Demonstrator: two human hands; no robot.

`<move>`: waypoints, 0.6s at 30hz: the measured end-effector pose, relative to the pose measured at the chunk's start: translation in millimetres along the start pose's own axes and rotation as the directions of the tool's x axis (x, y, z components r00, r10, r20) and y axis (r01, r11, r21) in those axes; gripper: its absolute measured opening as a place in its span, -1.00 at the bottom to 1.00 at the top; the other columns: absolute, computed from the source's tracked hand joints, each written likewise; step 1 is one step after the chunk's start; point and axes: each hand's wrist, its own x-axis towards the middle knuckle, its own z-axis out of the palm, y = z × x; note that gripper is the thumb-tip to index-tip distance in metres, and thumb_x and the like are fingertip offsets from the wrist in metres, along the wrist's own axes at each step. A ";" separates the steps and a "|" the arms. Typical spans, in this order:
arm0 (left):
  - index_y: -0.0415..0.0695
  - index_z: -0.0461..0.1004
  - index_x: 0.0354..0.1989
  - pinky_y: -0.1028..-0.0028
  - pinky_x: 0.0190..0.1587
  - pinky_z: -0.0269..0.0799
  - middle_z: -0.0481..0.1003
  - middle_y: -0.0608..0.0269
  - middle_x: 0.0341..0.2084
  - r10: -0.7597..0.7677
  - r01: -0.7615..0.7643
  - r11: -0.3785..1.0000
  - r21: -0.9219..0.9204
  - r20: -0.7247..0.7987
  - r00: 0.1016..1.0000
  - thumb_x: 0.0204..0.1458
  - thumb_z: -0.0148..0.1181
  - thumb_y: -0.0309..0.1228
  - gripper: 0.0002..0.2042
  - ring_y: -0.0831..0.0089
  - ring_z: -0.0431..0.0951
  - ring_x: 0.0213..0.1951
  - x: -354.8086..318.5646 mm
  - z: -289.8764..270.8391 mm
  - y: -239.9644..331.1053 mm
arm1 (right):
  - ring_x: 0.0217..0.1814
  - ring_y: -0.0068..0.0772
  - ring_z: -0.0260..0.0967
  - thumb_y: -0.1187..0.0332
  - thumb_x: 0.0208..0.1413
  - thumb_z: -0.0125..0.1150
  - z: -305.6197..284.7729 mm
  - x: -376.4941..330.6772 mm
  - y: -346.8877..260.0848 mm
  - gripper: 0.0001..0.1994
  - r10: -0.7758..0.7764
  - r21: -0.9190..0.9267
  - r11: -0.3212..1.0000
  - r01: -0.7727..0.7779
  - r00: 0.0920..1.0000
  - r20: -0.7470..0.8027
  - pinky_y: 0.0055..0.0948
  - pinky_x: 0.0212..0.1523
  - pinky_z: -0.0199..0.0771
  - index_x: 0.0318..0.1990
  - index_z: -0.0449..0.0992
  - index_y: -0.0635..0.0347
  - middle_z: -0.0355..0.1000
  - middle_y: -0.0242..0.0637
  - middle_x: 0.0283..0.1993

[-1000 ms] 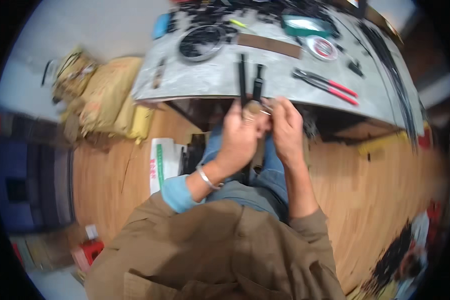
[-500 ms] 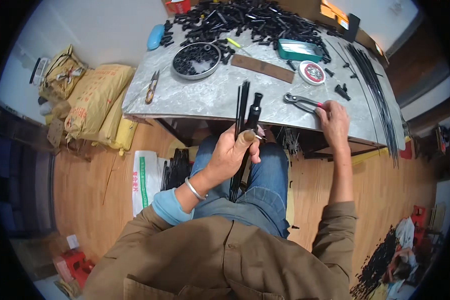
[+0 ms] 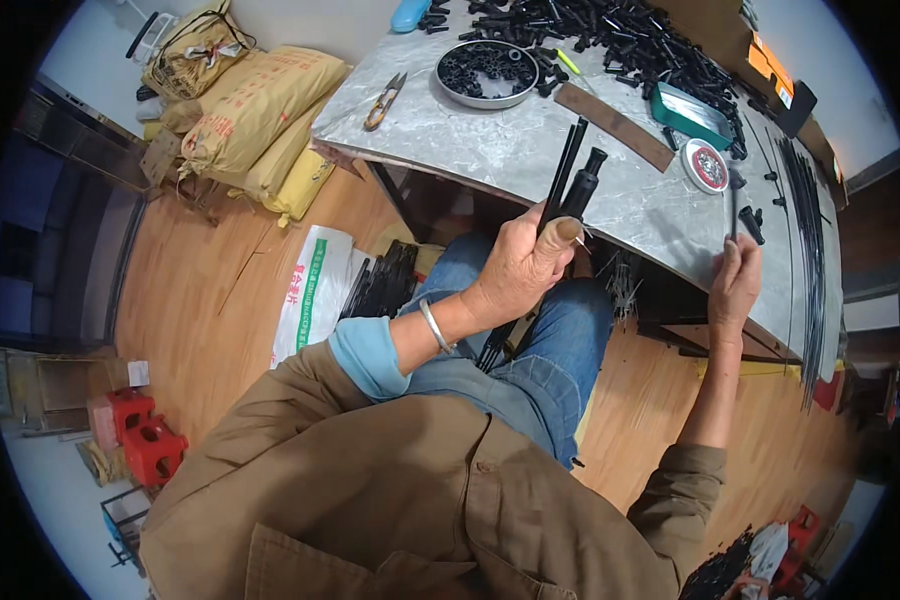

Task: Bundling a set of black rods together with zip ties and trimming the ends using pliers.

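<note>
My left hand (image 3: 523, 268) grips a bundle of long black rods (image 3: 562, 172) together with a thicker black tube (image 3: 583, 182). The bundle stands tilted over my lap, its top leaning against the near edge of the grey table (image 3: 450, 140). My right hand (image 3: 735, 285) is out to the right at the table's edge. Its fingertips pinch a single thin black rod (image 3: 735, 212) that points up across the tabletop. A few small black pieces (image 3: 752, 222) lie just beside that rod.
On the table are a round metal pan of black rings (image 3: 487, 72), a heap of black parts (image 3: 625, 42), a brown strip (image 3: 615, 125), a teal box (image 3: 692, 112), a round tin (image 3: 707, 165), snips (image 3: 384, 100) and long thin rods (image 3: 806, 230). Sacks (image 3: 260, 100) and a white bag (image 3: 313, 292) lie on the floor to the left.
My right hand left the left hand, reached out to the tabletop, and now holds a thin rod at the table's edge. The left hand has kept its grip on the bundle.
</note>
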 end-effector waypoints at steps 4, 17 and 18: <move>-0.24 0.31 -0.26 0.65 -0.65 0.09 0.17 0.44 -0.68 -0.006 0.006 1.000 0.001 -0.015 1.000 0.17 -0.06 0.06 -0.51 0.70 0.14 -0.66 -0.4 4.1 -0.1 | -0.42 -0.62 0.18 0.48 0.13 0.13 -9.2 -42.0 -45.0 -0.86 0.148 0.196 0.961 -0.193 0.963 0.225 -0.64 -0.43 0.23 -0.35 0.26 0.19 0.25 -0.38 -0.39; -0.21 0.33 -0.21 0.67 -0.65 0.09 0.20 0.44 -0.67 0.032 -0.032 0.999 -0.004 0.000 0.999 0.19 -0.06 0.01 -0.56 0.71 0.15 -0.67 -5.4 17.2 3.1 | -0.30 -0.13 0.28 0.69 -0.45 0.32 -11.7 -85.3 -109.5 -0.53 -0.414 -0.207 0.870 0.447 0.892 0.182 -0.34 -0.28 0.26 -0.31 0.25 0.17 0.32 -0.22 -0.29; -0.21 0.33 -0.21 0.67 -0.65 0.08 0.20 0.44 -0.67 0.042 -0.042 0.999 -0.002 -0.001 0.999 0.19 -0.05 0.01 -0.56 0.72 0.15 -0.67 -5.4 16.1 2.5 | -0.30 -0.13 0.28 0.69 -0.45 0.32 -11.5 -86.9 -106.7 -0.53 -0.417 -0.207 0.869 0.449 0.890 0.183 -0.34 -0.28 0.26 -0.31 0.25 0.17 0.32 -0.22 -0.29</move>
